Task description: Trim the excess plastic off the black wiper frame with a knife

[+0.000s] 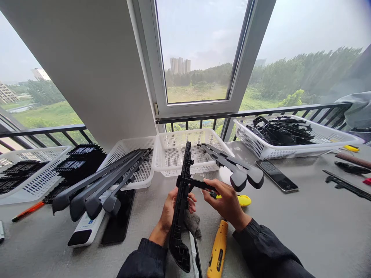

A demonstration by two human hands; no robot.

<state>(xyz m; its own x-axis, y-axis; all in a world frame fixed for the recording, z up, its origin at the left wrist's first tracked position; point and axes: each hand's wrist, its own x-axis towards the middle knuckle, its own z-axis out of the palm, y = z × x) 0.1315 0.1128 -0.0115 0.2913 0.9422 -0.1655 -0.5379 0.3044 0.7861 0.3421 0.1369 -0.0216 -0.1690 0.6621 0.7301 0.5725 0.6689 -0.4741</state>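
My left hand (168,213) is closed around a long black plastic trim piece (180,216), which stands nearly upright with its ribbed inner side towards me. In my right hand (227,202) is a slim black plastic bar (199,183), pinched between thumb and fingers. The bar's far end meets the trim piece at about its middle; whether it is fastened there I cannot tell. Under my hands lies a grey cloth (193,223). A yellow-handled tool (218,251) rests by my right wrist, and a yellow cutter (244,200) lies partly hidden behind my right hand.
Several trim pieces lean on white baskets (150,181) at the left, and two more (232,166) on the middle basket (162,168). Black parts fill the right basket (252,151). Phones (276,175), a white device (87,230), an orange pen (27,212) and stacked black parts (78,162) lie around.
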